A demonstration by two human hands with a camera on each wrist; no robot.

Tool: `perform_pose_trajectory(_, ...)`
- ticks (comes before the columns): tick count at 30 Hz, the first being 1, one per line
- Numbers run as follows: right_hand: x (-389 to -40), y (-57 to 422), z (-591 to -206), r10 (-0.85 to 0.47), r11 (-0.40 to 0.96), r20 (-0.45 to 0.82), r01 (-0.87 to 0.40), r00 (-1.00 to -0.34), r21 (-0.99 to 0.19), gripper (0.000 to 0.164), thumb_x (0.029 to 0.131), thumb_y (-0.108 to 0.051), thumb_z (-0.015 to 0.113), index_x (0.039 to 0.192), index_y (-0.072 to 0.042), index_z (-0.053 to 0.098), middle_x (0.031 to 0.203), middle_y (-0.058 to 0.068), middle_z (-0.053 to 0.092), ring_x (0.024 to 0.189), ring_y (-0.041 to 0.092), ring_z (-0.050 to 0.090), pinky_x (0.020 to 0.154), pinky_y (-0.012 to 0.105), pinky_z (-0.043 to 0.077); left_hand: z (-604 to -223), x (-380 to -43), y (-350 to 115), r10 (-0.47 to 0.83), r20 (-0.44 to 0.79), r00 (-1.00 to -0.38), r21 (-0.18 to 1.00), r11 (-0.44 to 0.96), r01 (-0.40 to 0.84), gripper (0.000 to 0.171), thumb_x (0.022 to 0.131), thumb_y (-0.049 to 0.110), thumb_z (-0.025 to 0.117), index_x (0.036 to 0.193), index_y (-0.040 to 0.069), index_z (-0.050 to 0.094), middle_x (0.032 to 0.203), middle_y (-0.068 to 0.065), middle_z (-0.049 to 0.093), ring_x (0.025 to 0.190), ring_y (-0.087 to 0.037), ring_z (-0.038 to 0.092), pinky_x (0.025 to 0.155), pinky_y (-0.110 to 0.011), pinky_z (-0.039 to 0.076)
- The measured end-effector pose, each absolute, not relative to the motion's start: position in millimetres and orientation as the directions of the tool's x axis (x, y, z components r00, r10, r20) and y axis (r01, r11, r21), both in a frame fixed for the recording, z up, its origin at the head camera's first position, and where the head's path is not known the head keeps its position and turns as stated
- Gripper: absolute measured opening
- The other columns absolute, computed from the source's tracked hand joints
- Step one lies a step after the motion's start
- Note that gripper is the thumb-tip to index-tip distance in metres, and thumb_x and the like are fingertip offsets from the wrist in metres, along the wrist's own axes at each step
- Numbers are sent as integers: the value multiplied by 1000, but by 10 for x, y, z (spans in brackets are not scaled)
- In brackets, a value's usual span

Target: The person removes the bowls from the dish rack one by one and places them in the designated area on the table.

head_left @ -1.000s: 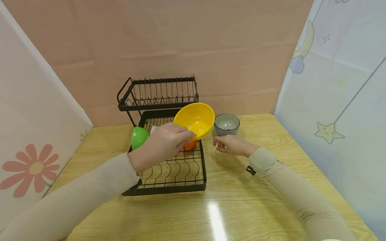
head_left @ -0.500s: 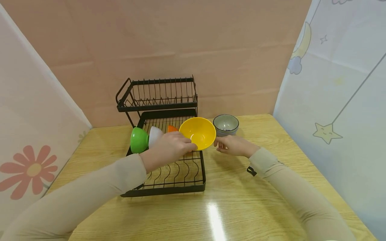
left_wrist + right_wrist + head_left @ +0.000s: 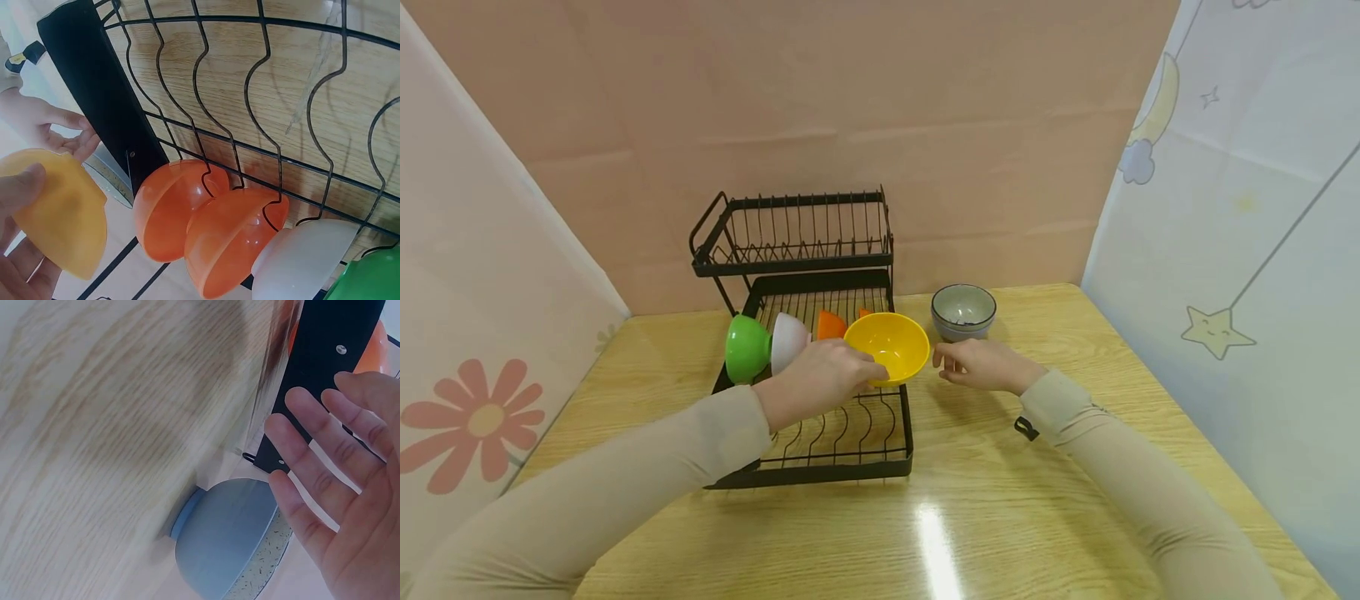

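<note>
My left hand (image 3: 820, 379) pinches the rim of a yellow bowl (image 3: 891, 346), thumb on one side and fingers on the other. The bowl is tilted, held above the right side of a black two-tier dish rack (image 3: 820, 477). Along the lower tier a green bowl (image 3: 747, 350), a white bowl (image 3: 786, 337) and two orange bowls (image 3: 234, 240) stand on edge in a row. To the right of the rack my right hand (image 3: 981, 367) hovers with relaxed fingers and holds nothing. Just behind it a blue-grey bowl (image 3: 962, 310) with a speckled inside sits upright on the table.
The rack's upper tier (image 3: 793, 265) rises at the back left, near the pink backdrop (image 3: 865, 100). Wood tabletop (image 3: 1000, 517) extends in front and to the right. A small black strap (image 3: 1026, 427) hangs by the right cuff. Patterned panels stand at both sides.
My left hand has lowered the yellow bowl toward the rack's right side and slightly toward me, uncovering the white and orange bowls. The right hand stays almost in place.
</note>
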State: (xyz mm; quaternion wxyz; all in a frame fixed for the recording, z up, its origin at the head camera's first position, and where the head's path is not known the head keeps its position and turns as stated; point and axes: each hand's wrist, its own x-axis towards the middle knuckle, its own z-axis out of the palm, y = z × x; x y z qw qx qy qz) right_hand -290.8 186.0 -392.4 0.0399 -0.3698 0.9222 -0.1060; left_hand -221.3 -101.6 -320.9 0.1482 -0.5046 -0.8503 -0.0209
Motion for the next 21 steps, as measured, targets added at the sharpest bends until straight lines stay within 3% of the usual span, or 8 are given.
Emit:
perform_pose_trajectory(5, -2888, 1871, -3855, -679, 689, 42, -656, -733, -309, 26, 99, -29, 55, 116, -10, 59, 92, -5, 66, 80, 9, 61, 71, 30, 53, -3202, -2223, -1011, 847, 261, -462, -106, 501, 859, 26, 76, 26, 81, 100, 21, 73, 90, 5, 74, 76, -10, 68, 72, -27, 57)
perform_pose_trajectory(8, -2847, 1884, -3754, -672, 647, 141, -669, -727, -367, 42, 102, -39, 48, 131, -8, 50, 113, 4, 65, 100, 18, 64, 86, 39, 53, -3187, -2227, -1006, 843, 254, -475, -100, 511, 854, 27, 76, 27, 81, 101, 22, 73, 92, 5, 74, 78, -10, 69, 74, -27, 57)
perform_pose_trajectory(10, -2815, 1886, -3678, -672, 616, 232, -705, -703, -352, 54, 101, -44, 45, 141, -8, 42, 132, 9, 57, 118, 24, 57, 99, 46, 47, -3180, -2229, -1005, 842, 252, -477, -97, 513, 853, 27, 76, 27, 81, 102, 22, 72, 93, 5, 74, 78, -10, 69, 74, -27, 57)
perform_pose_trajectory(12, -2786, 1868, -3597, -679, 589, 318, -749, -662, -302, 64, 100, -47, 47, 148, -8, 33, 146, 11, 45, 132, 28, 46, 108, 49, 39, -3177, -2232, -1006, 843, 253, -475, -97, 511, 854, 28, 75, 27, 81, 102, 23, 72, 93, 6, 74, 78, -10, 69, 74, -27, 57)
perform_pose_trajectory(15, -2736, 1799, -3486, -706, 540, 410, -814, -577, -214, 69, 97, -47, 52, 151, -10, 30, 152, 10, 38, 138, 29, 37, 112, 51, 32, -3175, -2236, -1005, 845, 269, -462, -103, 503, 858, 28, 75, 26, 81, 101, 22, 73, 92, 5, 74, 77, -11, 69, 73, -27, 57)
perform_pose_trajectory(21, -2629, 1627, -3384, -797, 403, 471, -914, -377, -48, 48, 96, -37, 56, 136, -10, 52, 141, 8, 52, 131, 26, 47, 110, 47, 36, -3180, -2248, -1000, 844, 295, -447, -116, 496, 860, 24, 78, 24, 80, 100, 20, 73, 89, 4, 74, 74, -11, 69, 70, -26, 57)
